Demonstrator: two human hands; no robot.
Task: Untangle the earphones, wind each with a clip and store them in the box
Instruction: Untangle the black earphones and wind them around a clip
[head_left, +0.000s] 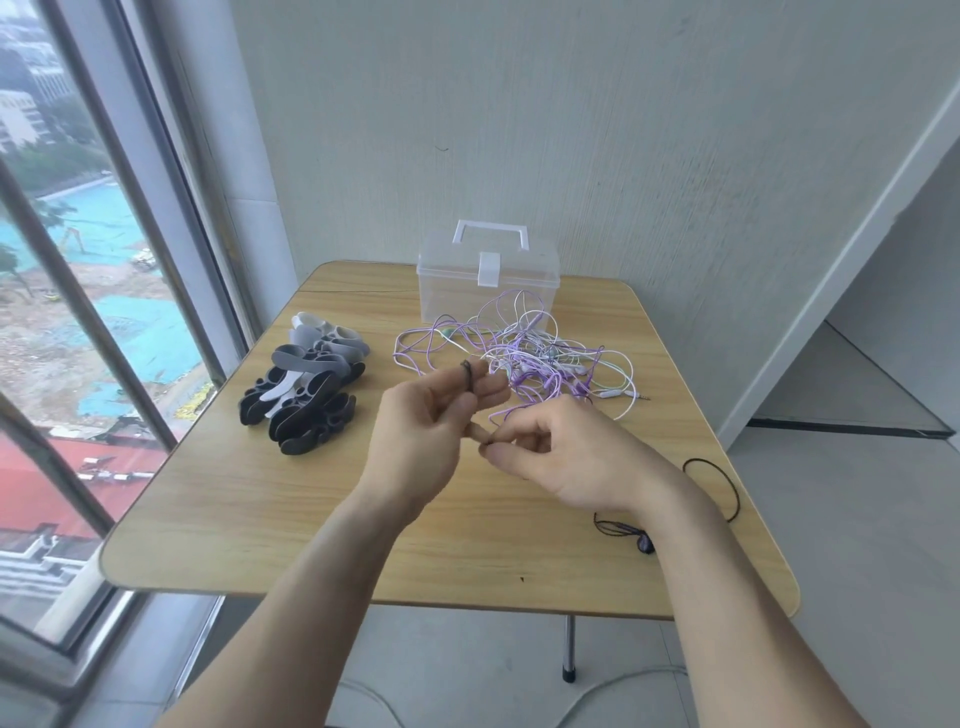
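**Asker:** What is on the table, and where?

**Describer:** A light wood-grain folding table (218, 519) stands by a window (78, 260). At its far edge sits a clear plastic storage box with a white handle and white latch (488, 280), lid closed. Just in front of the box, touching its base, lies a tangled heap of purple, white and pale green earphone cords (524, 358). To the left of the heap, apart from it, is a pile of black, grey and white rubbery winding clips (306, 384).

**Asker:** What are the hands doing?

**Describer:** Both are raised above the middle of the table, close together. The left hand (426, 426) has a thin dark earphone cord (467, 375) looped around its fingertips, fingers partly curled around it. The right hand (566, 457) pinches the same dark cord between thumb and forefinger, other fingers curled in.

**Asker:** Where does that dark cord go?

**Describer:** It passes behind the right wrist and reappears on the table as a loose black loop (727, 483) near the right edge, ending in a small purple earbud (645, 544) lying flat beside the right forearm.

**Asker:** Anything below the table?

**Describer:** A metal leg (569, 649) and a white cable on the grey floor (623, 680).
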